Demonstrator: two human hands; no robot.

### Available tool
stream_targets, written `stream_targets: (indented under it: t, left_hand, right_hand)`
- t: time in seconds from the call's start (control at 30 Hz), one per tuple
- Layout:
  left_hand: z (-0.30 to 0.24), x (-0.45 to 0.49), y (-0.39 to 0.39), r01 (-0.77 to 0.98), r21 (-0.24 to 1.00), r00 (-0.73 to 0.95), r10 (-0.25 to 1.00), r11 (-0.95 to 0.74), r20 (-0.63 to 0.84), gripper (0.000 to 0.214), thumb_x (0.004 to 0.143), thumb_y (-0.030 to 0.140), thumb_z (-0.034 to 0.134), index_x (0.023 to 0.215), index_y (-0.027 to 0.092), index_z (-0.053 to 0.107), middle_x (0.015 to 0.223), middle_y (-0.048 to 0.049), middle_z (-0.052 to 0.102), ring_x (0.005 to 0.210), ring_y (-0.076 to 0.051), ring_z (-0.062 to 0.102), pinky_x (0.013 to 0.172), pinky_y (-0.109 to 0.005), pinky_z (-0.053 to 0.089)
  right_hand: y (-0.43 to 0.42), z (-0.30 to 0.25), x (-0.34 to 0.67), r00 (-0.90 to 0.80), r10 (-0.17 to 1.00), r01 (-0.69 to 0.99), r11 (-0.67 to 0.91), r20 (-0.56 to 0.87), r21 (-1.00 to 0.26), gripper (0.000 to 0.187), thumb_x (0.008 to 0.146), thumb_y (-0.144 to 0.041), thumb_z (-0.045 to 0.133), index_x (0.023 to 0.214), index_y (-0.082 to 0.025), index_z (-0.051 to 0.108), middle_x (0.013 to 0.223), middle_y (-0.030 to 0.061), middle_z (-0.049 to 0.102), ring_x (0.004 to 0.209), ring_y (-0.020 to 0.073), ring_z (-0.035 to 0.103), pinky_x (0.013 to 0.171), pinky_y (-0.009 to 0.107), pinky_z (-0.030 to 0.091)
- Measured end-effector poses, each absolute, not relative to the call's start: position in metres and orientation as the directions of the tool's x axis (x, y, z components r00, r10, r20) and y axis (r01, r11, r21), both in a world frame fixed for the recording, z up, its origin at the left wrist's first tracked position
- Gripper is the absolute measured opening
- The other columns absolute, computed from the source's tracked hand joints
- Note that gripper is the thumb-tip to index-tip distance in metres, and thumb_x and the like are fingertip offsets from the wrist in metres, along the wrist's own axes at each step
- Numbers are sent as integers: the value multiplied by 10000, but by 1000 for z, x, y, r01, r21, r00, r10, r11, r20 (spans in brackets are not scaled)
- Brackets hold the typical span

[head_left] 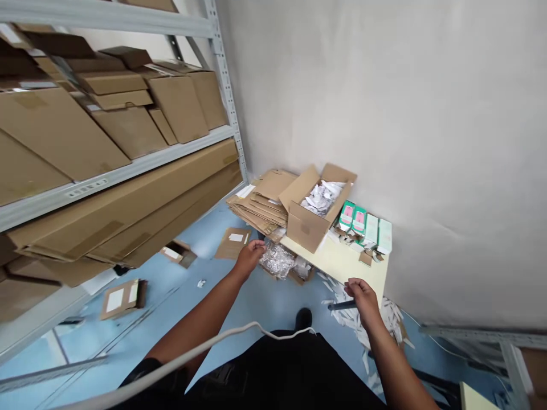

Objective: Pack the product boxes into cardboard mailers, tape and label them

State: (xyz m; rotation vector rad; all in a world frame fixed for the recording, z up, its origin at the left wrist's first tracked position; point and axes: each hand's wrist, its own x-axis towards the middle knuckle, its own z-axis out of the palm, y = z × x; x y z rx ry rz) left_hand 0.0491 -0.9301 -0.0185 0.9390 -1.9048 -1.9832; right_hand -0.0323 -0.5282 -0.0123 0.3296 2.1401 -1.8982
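My left hand is stretched forward over the floor, its fingers curled in toward the thumb. Just beyond its fingertips is a crumpled heap of clear plastic wrap; I cannot tell whether they touch. My right hand hovers by the front edge of a pale yellow table, fingers bent and drawn together. Anything small inside either hand is hidden. On the table, an open cardboard box holds crumpled white paper. Beside it lies a stack of flattened cardboard.
Several green-and-white cartons line the table's wall side. A metal shelf full of cardboard boxes stands at left. Paper strips litter the blue floor below the table. Cardboard pieces lie on the floor. A white cable crosses before my body.
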Motion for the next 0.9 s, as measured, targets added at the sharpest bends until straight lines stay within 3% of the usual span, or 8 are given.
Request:
stream_targets:
  t: [0.23,0.43,0.57,0.77,0.9]
  left_hand:
    - [-10,-13,-988,-192,968,-711,-657,-161,-251,354,717,355,734,1022,195,650,938,-51,723,837,-199,692,723,-298,547]
    - [-7,-91,-1010,-160,868,-565,-677,-471,-472,380,773,312,752,1077,203,552,980,-51,676,796,-179,720,717,-314,606]
    - [-14,-142,-1024,-185,832,-533,-658,-523,-532,335,796,349,772,1005,191,563,923,-48,652,749,-171,711,718,-333,627]
    - [-29,-196,-1052,-251,786,-493,-625,-564,-606,390,790,462,817,962,180,609,786,-36,636,652,-168,672,633,-326,620]
    - [-37,-210,-1068,-252,795,-477,-644,-551,-598,361,790,383,820,955,176,575,790,-38,671,661,-164,704,611,-274,593]
  right_hand:
    - [-573,39,-115,-985,-95,145,25,-147,-989,353,739,-471,824,942,-191,756,891,71,788,840,252,751,874,433,601]
    - [-603,60,-199,-977,-209,30,18,-33,-999,318,780,-460,807,951,-196,763,901,77,785,846,251,735,869,431,578]
    - [-617,70,-238,-958,-278,53,54,-66,-997,287,795,-454,804,949,-214,772,921,67,791,867,245,727,860,391,564]
    - [-629,74,-256,-971,-217,90,71,-103,-993,312,792,-482,801,952,-216,770,903,61,785,874,249,726,861,382,560]
    - [-637,67,-247,-984,-129,115,88,-125,-990,309,792,-480,794,943,-212,766,884,61,776,855,253,714,858,398,559]
